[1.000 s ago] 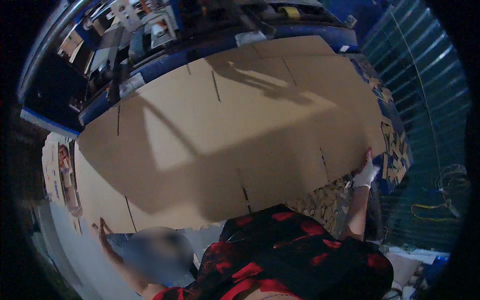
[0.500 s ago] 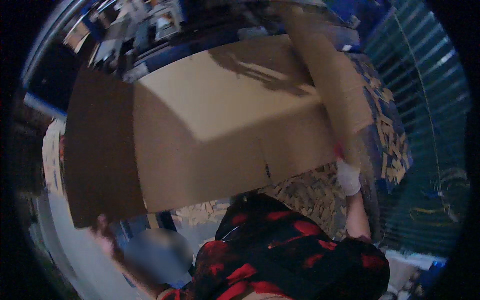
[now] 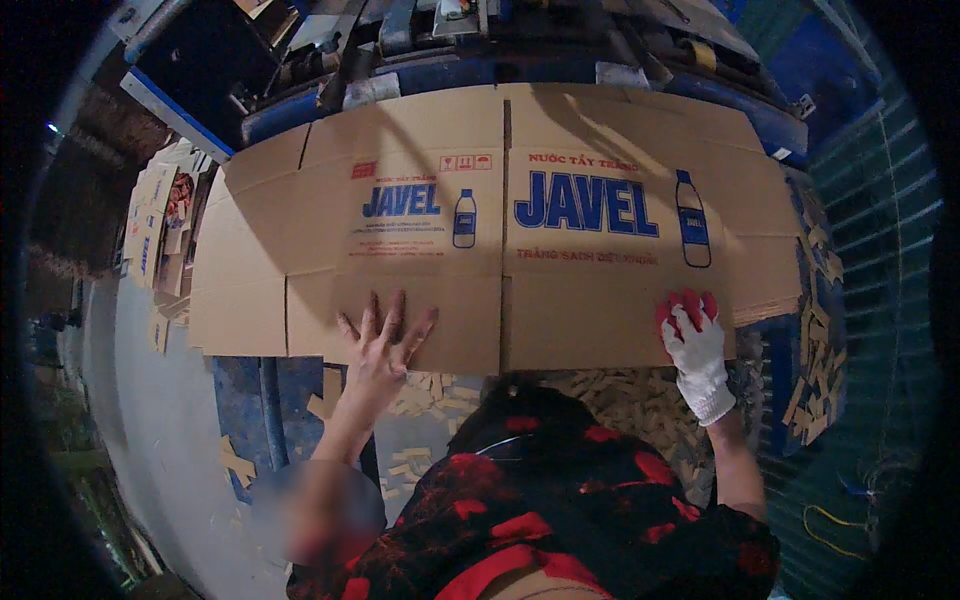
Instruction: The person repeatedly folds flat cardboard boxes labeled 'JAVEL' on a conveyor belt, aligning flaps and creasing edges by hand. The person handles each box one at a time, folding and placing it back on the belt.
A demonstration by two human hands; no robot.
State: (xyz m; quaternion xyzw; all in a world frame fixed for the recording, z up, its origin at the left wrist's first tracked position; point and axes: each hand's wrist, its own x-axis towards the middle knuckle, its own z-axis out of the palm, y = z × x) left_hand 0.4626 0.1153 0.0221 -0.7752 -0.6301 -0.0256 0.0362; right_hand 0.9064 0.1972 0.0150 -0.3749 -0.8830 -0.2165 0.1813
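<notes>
A flat brown cardboard box blank [image 3: 430,310] lies in front of me, its printed side up, with red and blue lettering and blue bottle pictures. Slots and creases divide it into panels and flaps. My left hand [image 3: 385,340], bare, rests on its near part left of the middle slot, fingers spread. Toward the right near edge, my right hand [image 3: 692,345] wears a white glove with red fingertips. Its fingers lie stretched on the cardboard, slightly apart.
Beyond the blank stands a blue machine [image 3: 440,75] with metal parts. Cardboard scraps [image 3: 625,405] litter the floor near me and a blue surface at right. A stack of printed cardboard [image 3: 150,240] stands at left. Green corrugated sheeting [image 3: 880,270] borders the right.
The blank has turned over from its plain side to its printed side and now lies flat. My left hand has moved from its left near corner inward onto the cardboard.
</notes>
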